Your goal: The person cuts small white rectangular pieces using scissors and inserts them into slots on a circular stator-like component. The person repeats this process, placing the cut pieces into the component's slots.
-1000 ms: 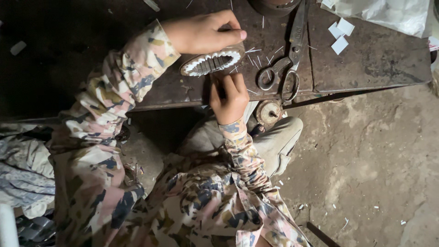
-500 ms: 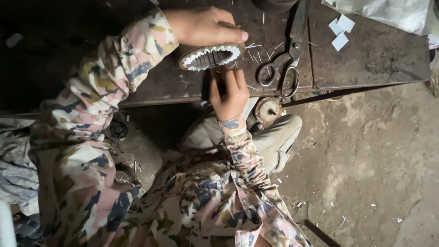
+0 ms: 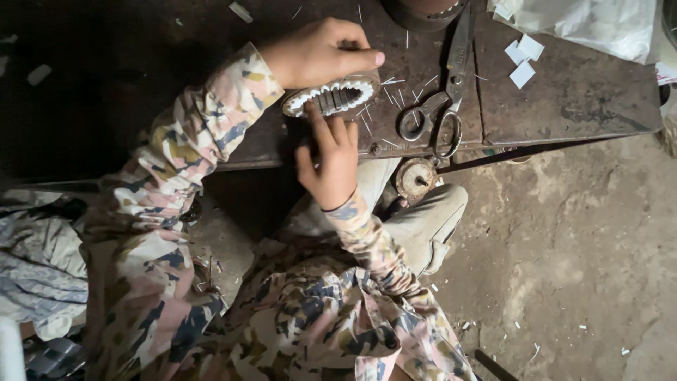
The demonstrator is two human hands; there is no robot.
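A round metal ring (image 3: 331, 99) with a white toothed rim lies on its side on the dark metal bench (image 3: 564, 106). My left hand (image 3: 317, 53) grips it from above, thumb stretched over its right end. My right hand (image 3: 328, 159) comes up from below. Its index finger touches the ring's near rim and the other fingers are loosely curled. Nothing shows in that hand. Both arms wear camouflage-patterned sleeves.
Large scissors (image 3: 437, 106) lie just right of the ring, among thin white slivers. Small white paper squares (image 3: 522, 60) and a plastic bag (image 3: 585, 25) sit at the bench's far right. A small round metal part (image 3: 416, 176) is under the bench edge. Crumpled cloth (image 3: 35, 268) lies at left.
My right hand has shifted a little left, its index finger now reaching up to the ring's rim. My left hand keeps its hold on the ring, which has barely moved.
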